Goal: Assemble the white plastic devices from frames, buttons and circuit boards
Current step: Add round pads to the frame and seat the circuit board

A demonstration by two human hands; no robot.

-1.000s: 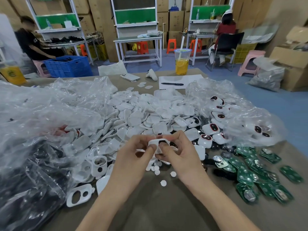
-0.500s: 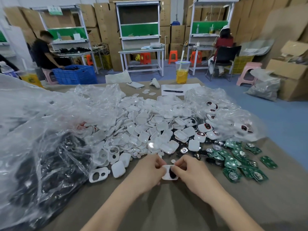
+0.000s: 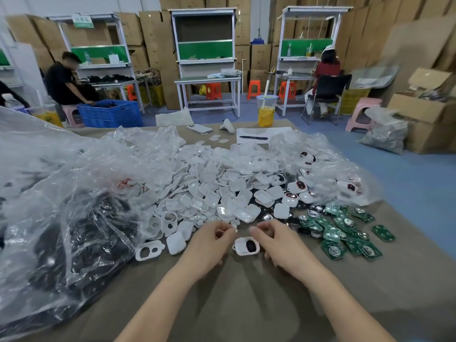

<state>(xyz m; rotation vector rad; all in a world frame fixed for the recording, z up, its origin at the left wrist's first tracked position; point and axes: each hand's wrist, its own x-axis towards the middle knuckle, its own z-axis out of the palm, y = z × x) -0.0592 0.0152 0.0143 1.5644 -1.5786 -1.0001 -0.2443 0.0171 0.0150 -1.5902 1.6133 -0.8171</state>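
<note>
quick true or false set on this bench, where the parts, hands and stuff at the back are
1. A white frame with a dark button lies on the table between the left hand and the right hand. True.
2. The green circuit boards are heaped left of the left hand. False: they lie right of the right hand.
3. A cup of yellow drink stands at the table's far edge. True.
4. The pen lies on the phone. False: it lies on a sheet of paper, with the phone apart to its left.
</note>
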